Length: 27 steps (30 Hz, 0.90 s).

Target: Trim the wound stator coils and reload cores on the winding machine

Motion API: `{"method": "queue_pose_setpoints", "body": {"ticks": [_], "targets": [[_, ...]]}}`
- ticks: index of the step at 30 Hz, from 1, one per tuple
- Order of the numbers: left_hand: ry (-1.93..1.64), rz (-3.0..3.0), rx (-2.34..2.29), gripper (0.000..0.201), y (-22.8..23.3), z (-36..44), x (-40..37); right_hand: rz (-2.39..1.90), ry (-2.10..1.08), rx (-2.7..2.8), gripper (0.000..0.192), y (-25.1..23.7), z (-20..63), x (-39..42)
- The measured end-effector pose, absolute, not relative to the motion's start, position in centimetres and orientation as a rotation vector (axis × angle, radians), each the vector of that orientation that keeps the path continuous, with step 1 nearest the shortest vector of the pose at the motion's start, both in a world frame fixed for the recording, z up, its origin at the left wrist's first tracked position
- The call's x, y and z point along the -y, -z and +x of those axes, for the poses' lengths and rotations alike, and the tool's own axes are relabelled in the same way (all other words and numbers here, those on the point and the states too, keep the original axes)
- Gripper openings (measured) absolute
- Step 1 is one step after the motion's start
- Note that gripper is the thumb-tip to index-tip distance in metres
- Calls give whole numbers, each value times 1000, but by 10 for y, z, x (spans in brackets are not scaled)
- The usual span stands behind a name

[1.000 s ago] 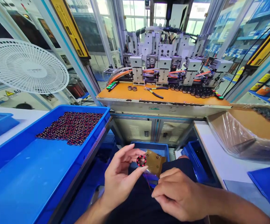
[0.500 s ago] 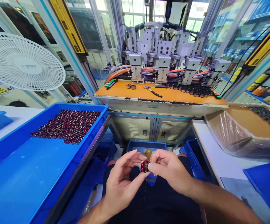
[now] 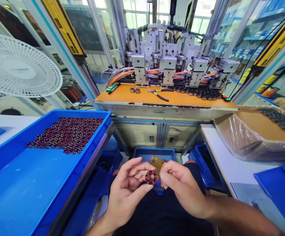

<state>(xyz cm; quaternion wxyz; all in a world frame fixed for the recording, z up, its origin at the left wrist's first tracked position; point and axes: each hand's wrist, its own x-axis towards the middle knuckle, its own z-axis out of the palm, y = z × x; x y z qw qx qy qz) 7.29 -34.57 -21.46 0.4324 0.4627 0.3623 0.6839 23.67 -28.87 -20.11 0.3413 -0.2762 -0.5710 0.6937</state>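
Observation:
A small ring-shaped motor stator (image 3: 150, 177), dark with red segments around its open centre, is pinched between the thumb and fingers of my left hand (image 3: 129, 186). Its round face is turned toward me. Just to the right, my right hand (image 3: 179, 183) is closed, thumb pressed against the curled fingers; whatever may be between them is hidden. A narrow gap separates the right fingertips from the stator. Behind both hands lies a brownish-yellow piece (image 3: 158, 163) over a blue bin (image 3: 154, 151), partly covered by the fingers.
A large blue tray (image 3: 41, 183) at left holds many stators (image 3: 68, 132). Pliers (image 3: 159, 94), markers (image 3: 113, 88) and rows of dark round parts (image 3: 201, 93) lie on the orange bench (image 3: 122, 95) before a machine (image 3: 169, 62). A plastic-lined box (image 3: 243, 144) stands at right.
My right hand has drawn slightly right, off the stator. The stator has turned to show its full ring, and the thin wire seen hanging below it no longer shows. The view has shifted slightly.

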Motion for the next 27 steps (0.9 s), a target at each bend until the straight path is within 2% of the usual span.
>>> {"method": "queue_pose_setpoints", "body": {"ticks": [5,10,13,23,27], "targets": [[-1592,1105,-894,21,218,65,346,-708,-1731,1652,36,194,244,286],[-1551,1130,-943,27,219,69,345,-780,-1683,1759,28,187,241,283],[-1529,1088,-947,23,224,71,344,-805,-1688,1783,26,190,243,281],[-1431,1011,-837,24,224,69,344,-837,-2002,1765,33,179,255,262],[-1354,996,-805,26,221,69,347,-873,-2012,1737,30,182,255,258]]}}
